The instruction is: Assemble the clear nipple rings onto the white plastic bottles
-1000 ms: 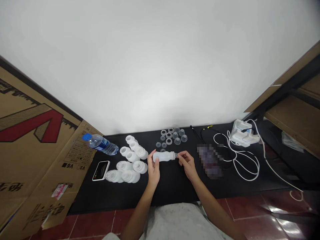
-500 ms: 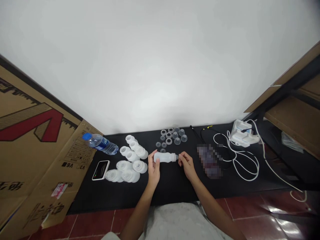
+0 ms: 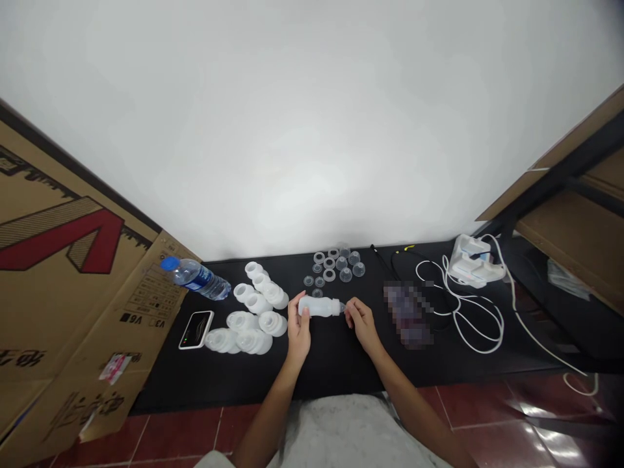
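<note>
The left hand [image 3: 298, 335] curls its fingers [image 3: 303, 313] around the end of a white plastic bottle [image 3: 319, 307], which lies almost level in front of the middle of the worktop [image 3: 336, 370]. Compared with half a second ago, the right hand [image 3: 363, 322] has closed in on the other end, its fingers [image 3: 351, 308] bunched together right at the small clear tip [image 3: 342, 306]. Whether they pinch it, I cannot tell. White plastic pieces [image 3: 248, 318] are heaped to the left, and clear cups and rings [image 3: 334, 265] sit toward the back edge. A water bottle [image 3: 195, 275] and a phone [image 3: 196, 329] lie near the left end, and a white cable [image 3: 478, 318] loops toward the right end
</note>
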Motion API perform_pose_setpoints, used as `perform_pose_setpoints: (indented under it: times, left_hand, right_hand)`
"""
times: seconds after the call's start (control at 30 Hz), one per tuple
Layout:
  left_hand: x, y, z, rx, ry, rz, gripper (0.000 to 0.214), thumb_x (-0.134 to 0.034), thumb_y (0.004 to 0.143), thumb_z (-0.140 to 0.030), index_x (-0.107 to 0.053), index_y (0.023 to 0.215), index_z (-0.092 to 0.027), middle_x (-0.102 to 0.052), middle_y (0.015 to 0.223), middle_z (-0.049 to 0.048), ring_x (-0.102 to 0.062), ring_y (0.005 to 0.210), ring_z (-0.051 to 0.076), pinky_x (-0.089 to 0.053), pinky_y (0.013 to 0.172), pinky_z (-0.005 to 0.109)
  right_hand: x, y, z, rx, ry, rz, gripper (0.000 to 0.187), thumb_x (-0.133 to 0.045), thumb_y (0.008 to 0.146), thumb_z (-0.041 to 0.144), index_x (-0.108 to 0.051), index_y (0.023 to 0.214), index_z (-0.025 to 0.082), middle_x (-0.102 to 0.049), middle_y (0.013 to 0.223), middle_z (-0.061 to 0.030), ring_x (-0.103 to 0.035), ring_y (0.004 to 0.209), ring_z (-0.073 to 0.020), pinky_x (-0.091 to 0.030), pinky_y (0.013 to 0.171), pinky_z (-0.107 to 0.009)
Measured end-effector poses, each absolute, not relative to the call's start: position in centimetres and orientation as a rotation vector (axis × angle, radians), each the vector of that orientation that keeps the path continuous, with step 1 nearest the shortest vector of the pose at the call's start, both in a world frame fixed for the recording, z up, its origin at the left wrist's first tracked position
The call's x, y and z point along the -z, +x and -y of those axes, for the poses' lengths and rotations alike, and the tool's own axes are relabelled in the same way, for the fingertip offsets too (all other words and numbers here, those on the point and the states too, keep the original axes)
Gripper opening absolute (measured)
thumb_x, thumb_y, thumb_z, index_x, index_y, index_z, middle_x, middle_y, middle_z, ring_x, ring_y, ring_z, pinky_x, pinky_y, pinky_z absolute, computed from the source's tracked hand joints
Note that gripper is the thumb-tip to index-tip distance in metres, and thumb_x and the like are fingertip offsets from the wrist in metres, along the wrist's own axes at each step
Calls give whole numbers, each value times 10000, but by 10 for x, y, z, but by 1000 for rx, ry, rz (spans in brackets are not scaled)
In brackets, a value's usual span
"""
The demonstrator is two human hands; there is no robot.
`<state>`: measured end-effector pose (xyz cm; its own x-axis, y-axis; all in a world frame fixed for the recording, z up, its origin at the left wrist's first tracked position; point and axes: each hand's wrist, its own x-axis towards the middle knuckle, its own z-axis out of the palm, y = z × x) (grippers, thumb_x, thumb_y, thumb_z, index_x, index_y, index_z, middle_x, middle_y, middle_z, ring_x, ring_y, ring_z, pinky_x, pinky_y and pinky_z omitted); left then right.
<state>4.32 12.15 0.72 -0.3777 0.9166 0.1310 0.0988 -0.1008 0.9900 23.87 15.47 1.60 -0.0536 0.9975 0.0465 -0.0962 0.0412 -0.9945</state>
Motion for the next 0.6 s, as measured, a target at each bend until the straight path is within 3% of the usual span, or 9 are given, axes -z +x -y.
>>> perform_pose_setpoints:
  times: [0.1, 0.27, 0.6]
  left_hand:
    - [-8, 43, -121, -1547, 1147, -1501, 547, -521, 1088, -652, -607, 1462, -263, -611, 1518, 134, -636, 1305, 284, -562, 1023, 398]
    - [-9, 44, -121, -1539, 1138, -1494, 572, -528, 1077, -672, -607, 1466, -260, -616, 1502, 137, -658, 1222, 270, -575, 951, 375]
    - [-7, 44, -122, -1551, 1159, -1507, 568, -540, 1069, -678, -620, 1444, -258, -615, 1500, 135, -648, 1268, 279, -557, 1045, 407]
  right_hand:
    - [-16, 239, -154, -1286, -1045, 1187, 418, -662, 1015, 630, -594, 835, 259, -475, 627, 63, -417, 516, -138, -329, 522, -278]
    - [-16, 239, -154, -1315, -1042, 1176, 363, -665, 1012, 571, -574, 845, 261, -462, 628, 70, -411, 519, -137, -316, 521, -275]
    - [-17, 239, -154, -1312, -1050, 1208, 488, -609, 1045, 645, -534, 754, 261, -462, 613, 54, -414, 544, -152, -335, 551, -296]
